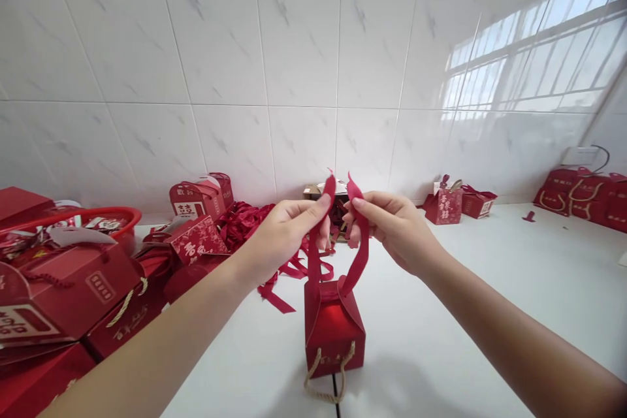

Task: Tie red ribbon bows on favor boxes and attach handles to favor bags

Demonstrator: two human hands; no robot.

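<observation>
A small red gift box (335, 333) stands upright on the white table, its top flaps drawn together. A beige rope handle (323, 396) hangs from its near side. Red ribbon (363, 251) rises from the top of the box in two tails. My left hand (298, 222) pinches one tail between thumb and fingers, above the box. Across from it, my right hand (386, 219) pinches the other tail. Both ribbon ends poke up past the fingertips, and the two hands are a short way apart.
Red boxes (63, 287) pile up at left beside a red plastic basket (130, 217) of packets. Loose red ribbons (242, 222) heap behind my left hand. A carton (311, 191) sits by the tiled wall. Finished-looking boxes (443, 205) and red bags (582, 196) stand at right.
</observation>
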